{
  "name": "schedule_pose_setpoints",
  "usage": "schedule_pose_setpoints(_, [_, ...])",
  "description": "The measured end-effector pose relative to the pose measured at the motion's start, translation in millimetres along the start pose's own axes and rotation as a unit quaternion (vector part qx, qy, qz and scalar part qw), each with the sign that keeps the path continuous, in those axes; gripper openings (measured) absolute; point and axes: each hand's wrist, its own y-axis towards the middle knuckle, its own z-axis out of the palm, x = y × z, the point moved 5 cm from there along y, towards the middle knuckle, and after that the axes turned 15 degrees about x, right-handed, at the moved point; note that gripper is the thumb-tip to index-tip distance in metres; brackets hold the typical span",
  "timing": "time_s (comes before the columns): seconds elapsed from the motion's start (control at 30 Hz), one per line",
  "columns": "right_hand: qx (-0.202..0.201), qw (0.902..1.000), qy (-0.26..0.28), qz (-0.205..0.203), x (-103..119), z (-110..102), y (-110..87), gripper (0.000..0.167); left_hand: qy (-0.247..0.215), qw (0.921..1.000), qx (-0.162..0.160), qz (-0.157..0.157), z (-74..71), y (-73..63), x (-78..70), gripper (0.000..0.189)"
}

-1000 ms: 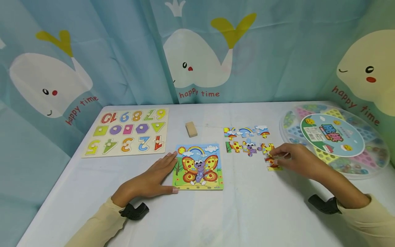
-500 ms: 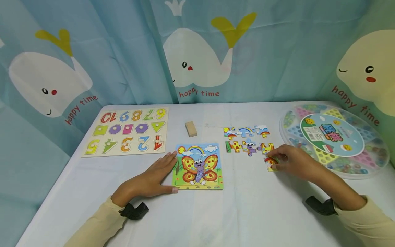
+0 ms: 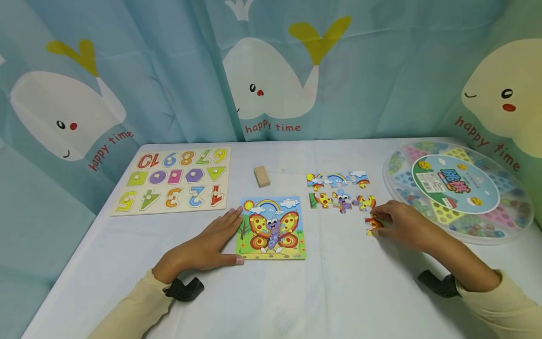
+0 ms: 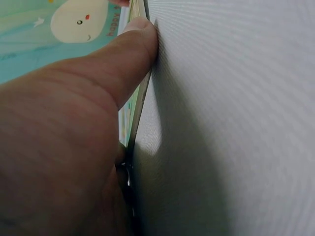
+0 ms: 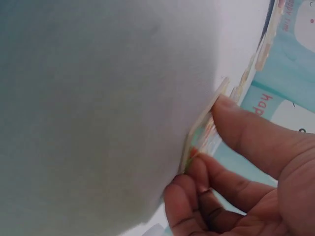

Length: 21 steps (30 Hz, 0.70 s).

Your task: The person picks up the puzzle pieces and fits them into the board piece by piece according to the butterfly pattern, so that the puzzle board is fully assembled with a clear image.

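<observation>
A person in cream sleeves works at a white table (image 3: 330, 287) with both hands.

The left hand (image 3: 203, 246) is spread, palm down, its fingers at the left edge of a square butterfly board (image 3: 271, 228) and its thumb touching the near left corner.

The right hand (image 3: 402, 227) pinches a small red and yellow jigsaw piece (image 3: 374, 223) between thumb and fingers, well to the right of the board; whether the piece touches the table cannot be told.

Just beyond this piece lie six more in two rows of three. The far row shows a sun piece (image 3: 314, 180), a rainbow piece (image 3: 337, 181) and a cloud piece (image 3: 360, 179). The near row shows a left wing piece (image 3: 322, 201), a purple face piece (image 3: 342, 202) and a right wing piece (image 3: 366, 203).

Behind the butterfly board is a wooden block (image 3: 262, 176). A number board (image 3: 163, 207) lies at far left, a round game case (image 3: 457, 184) at far right. A blue whale-print curtain (image 3: 178, 80) hangs behind.
</observation>
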Motion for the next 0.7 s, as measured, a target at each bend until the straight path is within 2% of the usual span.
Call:
schedule_pose_setpoints(0.13, [0.012, 0.9997, -0.001, 0.02, 0.9, -0.9, 0.7, 0.046, -0.004, 1.0, 0.0, -0.001, -1.0, -0.4, -1.6, 0.101])
schedule_pose_setpoints(0.3, [0.012, 0.9995, 0.021, 0.021, -0.2, -2.4, 1.2, 0.043, -0.002, 1.0, 0.001, -0.005, -1.6, -0.3, -2.2, 0.101])
schedule_pose_setpoints(0.57, [-0.023, 0.9982, 0.054, 0.012, -3.8, -2.1, 0.8, 0.03, -0.002, 1.0, 0.001, -0.006, -0.9, 0.1, -1.2, 0.102])
schedule_pose_setpoints(0.7, [-0.041, 0.9982, 0.044, 0.003, -3.3, -2.9, 0.5, 0.029, -0.003, 1.0, 0.001, -0.006, -1.0, 0.2, -1.0, 0.102])
